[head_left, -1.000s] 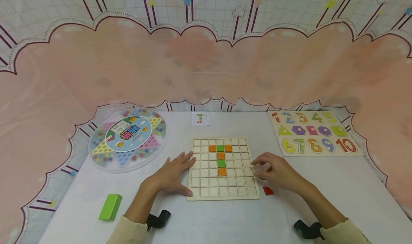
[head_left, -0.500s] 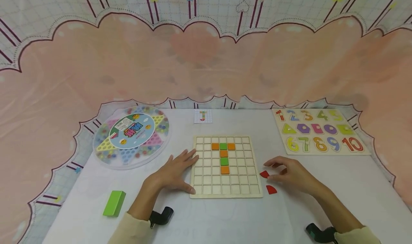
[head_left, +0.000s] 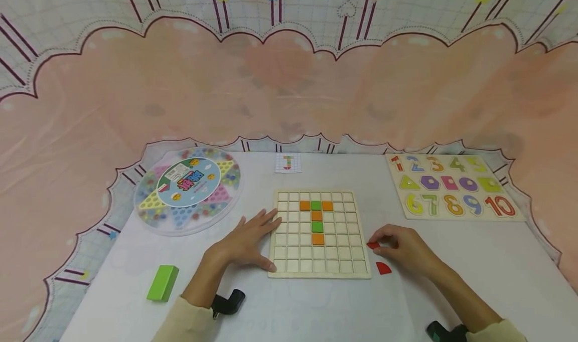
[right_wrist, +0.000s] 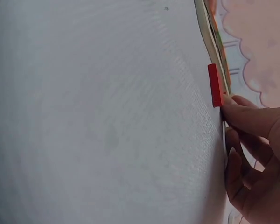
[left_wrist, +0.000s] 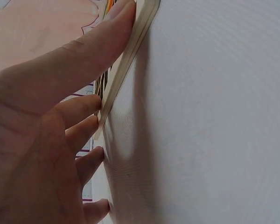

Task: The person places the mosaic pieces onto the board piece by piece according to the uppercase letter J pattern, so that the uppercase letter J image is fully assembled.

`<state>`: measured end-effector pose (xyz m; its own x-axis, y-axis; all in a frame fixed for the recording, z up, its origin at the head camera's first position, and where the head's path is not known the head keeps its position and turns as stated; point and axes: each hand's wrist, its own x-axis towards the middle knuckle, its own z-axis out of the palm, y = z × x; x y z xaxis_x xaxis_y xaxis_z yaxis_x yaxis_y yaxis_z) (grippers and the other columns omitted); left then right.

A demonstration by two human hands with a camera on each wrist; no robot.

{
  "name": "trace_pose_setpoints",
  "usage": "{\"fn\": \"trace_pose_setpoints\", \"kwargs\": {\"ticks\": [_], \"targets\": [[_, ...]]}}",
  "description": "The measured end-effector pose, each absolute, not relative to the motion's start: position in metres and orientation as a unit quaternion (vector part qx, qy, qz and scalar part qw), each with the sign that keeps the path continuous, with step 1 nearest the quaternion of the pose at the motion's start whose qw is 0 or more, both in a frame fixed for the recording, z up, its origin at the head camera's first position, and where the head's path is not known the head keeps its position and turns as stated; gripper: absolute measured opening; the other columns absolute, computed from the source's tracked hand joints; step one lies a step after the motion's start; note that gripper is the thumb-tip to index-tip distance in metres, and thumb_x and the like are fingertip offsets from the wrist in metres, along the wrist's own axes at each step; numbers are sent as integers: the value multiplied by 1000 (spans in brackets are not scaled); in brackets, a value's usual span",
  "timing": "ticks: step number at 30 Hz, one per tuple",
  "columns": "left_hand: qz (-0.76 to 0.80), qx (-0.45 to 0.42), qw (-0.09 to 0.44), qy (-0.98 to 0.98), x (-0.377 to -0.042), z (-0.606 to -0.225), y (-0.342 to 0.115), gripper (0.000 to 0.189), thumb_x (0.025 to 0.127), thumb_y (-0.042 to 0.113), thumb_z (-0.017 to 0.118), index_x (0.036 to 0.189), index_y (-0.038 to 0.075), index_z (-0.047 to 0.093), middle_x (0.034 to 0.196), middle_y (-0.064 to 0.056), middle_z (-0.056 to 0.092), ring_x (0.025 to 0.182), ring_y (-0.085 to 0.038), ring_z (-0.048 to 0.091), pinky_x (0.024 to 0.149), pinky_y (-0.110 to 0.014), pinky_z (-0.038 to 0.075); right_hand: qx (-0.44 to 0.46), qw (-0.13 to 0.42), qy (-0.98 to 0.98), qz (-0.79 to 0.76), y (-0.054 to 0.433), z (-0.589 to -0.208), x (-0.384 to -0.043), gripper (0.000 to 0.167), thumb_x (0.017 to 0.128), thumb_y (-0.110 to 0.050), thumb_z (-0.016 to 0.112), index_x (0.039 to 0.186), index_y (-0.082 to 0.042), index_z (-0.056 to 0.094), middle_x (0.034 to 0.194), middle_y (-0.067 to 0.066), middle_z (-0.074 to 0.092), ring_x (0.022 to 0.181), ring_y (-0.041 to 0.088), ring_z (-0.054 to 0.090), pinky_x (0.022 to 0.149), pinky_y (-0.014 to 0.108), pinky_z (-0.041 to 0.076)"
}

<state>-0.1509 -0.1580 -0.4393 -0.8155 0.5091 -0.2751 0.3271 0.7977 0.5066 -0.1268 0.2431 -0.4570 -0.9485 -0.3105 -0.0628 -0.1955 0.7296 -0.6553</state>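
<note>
A pale wooden grid board lies on the white table. Orange and green square tiles form a T in its cells. My left hand rests along the board's left edge with fingers spread, its thumb near the front corner; in the left wrist view the thumb lies over the board's edge. Just right of the board, my right hand pinches a small red quarter-circle piece between thumb and index finger. A second red quarter-circle piece lies on the table in front of it.
Behind the board lies a small card printed with a coloured J on a grid. A round, clear-covered game box is at back left, a number puzzle board at back right. A green block lies at front left.
My right hand moved right from the board's edge, and a second red piece came into view at its fingertips; its fingers have closed on that piece. The left hand stays at the board.
</note>
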Motion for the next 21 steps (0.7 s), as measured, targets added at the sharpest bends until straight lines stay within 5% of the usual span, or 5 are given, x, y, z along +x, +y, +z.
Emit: {"fn": "trace_pose_setpoints", "kwargs": {"ticks": [21], "targets": [[222, 217, 217, 925, -151, -437, -156, 111, 70, 39, 93, 160, 14, 34, 174, -4, 16, 163, -34, 8, 125, -72, 3, -118, 80, 935, -326, 240, -444, -127, 16, 81, -18, 86, 95, -21, 79, 96, -6, 77, 81, 4, 62, 74, 17, 55]]}}
